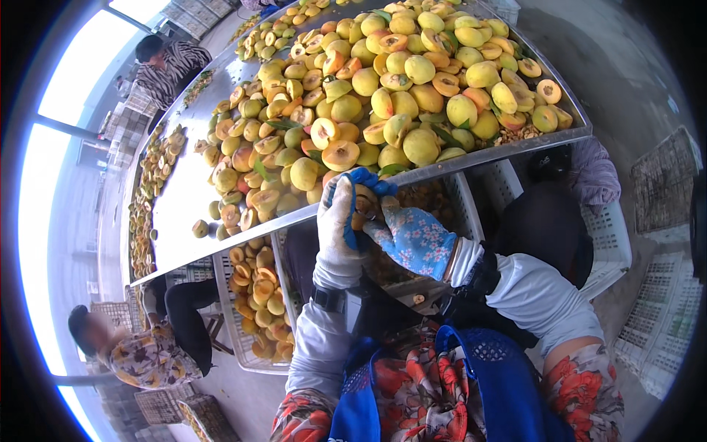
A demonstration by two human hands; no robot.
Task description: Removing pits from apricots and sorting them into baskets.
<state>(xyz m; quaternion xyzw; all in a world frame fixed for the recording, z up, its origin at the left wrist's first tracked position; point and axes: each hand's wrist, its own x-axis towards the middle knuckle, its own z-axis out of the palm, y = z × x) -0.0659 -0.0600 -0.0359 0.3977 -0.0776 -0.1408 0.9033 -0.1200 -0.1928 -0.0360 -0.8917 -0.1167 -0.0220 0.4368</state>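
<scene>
Near the edge of the bench [173, 228], left hand [342, 210] grasps a partly hidden fruit [364, 204]; it lies between both hands, nearer the left; right hand [416, 237] at its right side, can't tell if gripping; long axis unclear.

A rimmed metal table [177, 228] carries a broad heap of yellow-green fruit [383, 81], much of it halved, with green leaves [283, 124] tucked into the heap, small brown bits [517, 135] beside its near right end, and a strip of cut fruit [156, 180] well to its left.
</scene>
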